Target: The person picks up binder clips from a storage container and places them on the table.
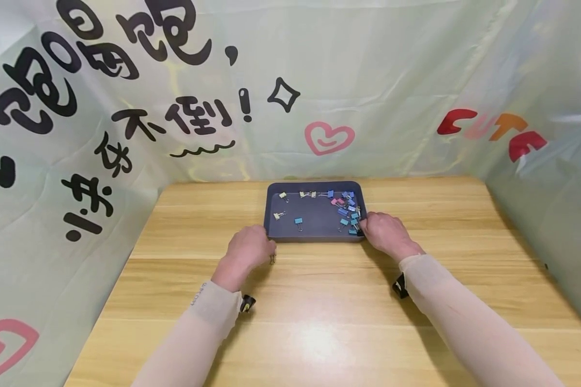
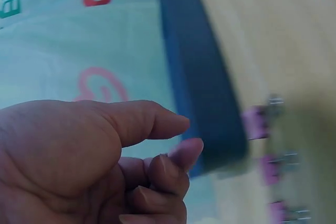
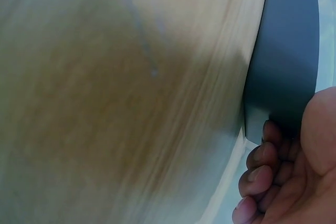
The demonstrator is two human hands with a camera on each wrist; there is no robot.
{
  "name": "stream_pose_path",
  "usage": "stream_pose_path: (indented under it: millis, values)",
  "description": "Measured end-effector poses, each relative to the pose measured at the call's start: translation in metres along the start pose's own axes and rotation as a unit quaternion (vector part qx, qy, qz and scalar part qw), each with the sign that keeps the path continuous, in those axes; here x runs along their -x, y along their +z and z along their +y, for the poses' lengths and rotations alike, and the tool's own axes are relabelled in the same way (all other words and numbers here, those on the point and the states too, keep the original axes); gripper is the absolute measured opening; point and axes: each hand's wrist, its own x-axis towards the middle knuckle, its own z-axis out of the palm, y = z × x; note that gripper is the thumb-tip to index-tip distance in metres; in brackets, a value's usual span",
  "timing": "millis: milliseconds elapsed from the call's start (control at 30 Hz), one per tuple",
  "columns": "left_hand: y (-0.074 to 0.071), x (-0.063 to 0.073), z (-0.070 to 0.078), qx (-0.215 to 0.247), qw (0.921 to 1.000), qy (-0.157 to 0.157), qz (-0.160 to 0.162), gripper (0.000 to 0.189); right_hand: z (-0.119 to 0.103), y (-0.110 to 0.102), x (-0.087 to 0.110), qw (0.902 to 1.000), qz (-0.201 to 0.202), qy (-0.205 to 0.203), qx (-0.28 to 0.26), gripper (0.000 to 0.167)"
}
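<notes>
A dark blue-grey tray (image 1: 314,239) lies on the wooden table with several small binder clips (image 1: 353,215) in it. At its front left corner is my left hand (image 1: 249,248). In the left wrist view that hand's fingers (image 2: 168,174) are loosely curled, with a gap between thumb and forefinger, close to the tray's wall (image 2: 205,77). Pink binder clips (image 2: 255,123) stand on the table beside this hand; in the head view it mostly hides them. My right hand (image 1: 386,232) grips the tray's front right corner, its fingertips (image 3: 260,174) curled against the outer wall.
The wooden table (image 1: 310,301) stretches in front of the tray. Behind it hangs a pale printed cloth (image 1: 392,80), with more cloth along the left and right sides. Inside the tray, blue and teal clips crowd the right side; a few pale yellow clips (image 1: 278,216) lie left.
</notes>
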Motion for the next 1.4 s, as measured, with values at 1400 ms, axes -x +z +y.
stream_pose_path:
  millis: [1400]
  values:
    - [0.035,-0.114,0.109,-0.223,0.9486,0.224,-0.022,0.056,-0.003,0.002,0.004,0.9999,0.016,0.000,-0.001,0.031]
